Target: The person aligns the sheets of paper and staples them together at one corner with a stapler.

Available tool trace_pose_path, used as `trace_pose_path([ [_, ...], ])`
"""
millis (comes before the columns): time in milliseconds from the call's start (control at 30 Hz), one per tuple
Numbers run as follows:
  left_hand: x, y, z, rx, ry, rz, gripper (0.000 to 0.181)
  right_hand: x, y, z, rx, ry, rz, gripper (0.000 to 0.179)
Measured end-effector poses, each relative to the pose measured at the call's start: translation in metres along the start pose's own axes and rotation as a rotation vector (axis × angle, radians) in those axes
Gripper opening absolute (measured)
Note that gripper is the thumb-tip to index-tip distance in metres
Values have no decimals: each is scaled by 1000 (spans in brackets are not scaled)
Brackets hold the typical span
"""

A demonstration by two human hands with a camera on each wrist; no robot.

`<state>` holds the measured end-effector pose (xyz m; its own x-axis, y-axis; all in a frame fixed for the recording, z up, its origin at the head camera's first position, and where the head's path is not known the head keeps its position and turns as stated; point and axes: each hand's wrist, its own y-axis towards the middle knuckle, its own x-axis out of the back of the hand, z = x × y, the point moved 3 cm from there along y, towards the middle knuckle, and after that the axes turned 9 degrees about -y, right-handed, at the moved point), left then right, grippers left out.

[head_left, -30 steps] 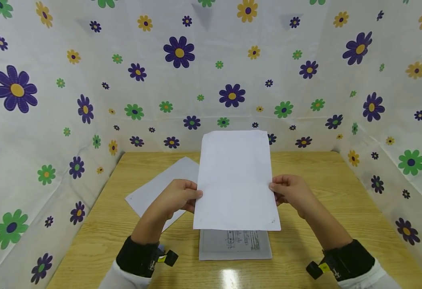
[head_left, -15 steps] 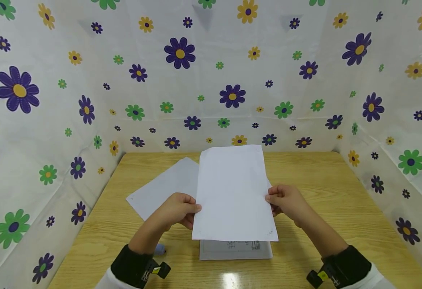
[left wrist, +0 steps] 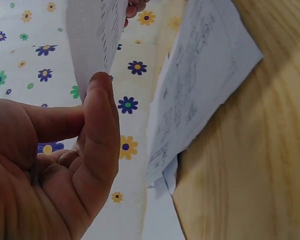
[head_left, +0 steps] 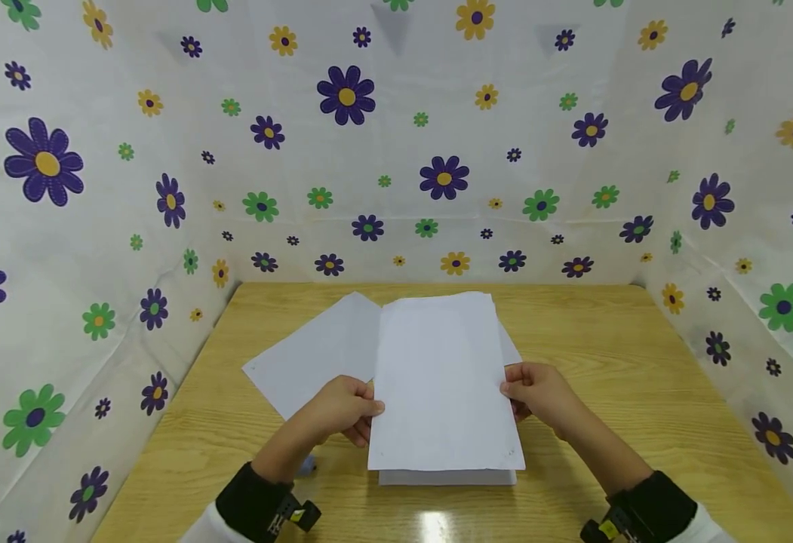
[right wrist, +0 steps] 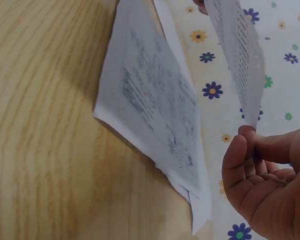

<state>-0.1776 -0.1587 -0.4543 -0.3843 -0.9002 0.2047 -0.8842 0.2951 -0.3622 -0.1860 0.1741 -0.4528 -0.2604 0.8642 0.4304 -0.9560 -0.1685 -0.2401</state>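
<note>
White sheet (head_left: 445, 385) in both hands (head_left: 343, 407) above other papers (head_left: 447, 478) on a wooden table (head_left: 613, 339)

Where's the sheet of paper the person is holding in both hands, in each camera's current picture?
Head: the held sheet is in the lower middle, slightly right of centre, mostly blank face showing.
Left wrist: the held sheet is at the top, left of centre, print visible.
Right wrist: the held sheet is at the top right, print visible.
Shared landmark: the flowered backdrop.
</note>
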Motion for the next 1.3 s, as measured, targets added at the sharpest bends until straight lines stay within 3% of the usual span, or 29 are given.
trace_pose_path([
  [667, -16, 10, 29, 17, 97, 8, 26, -15, 9, -28, -53, -56, -12, 24],
  [1100, -23, 21, 36, 99, 214, -26, 29, -19, 13, -32, -78, -164, -65, 21],
  [1300, -25, 20, 41, 70, 276, -50, 31, -23, 12, -36, -57, -249, -89, 16],
])
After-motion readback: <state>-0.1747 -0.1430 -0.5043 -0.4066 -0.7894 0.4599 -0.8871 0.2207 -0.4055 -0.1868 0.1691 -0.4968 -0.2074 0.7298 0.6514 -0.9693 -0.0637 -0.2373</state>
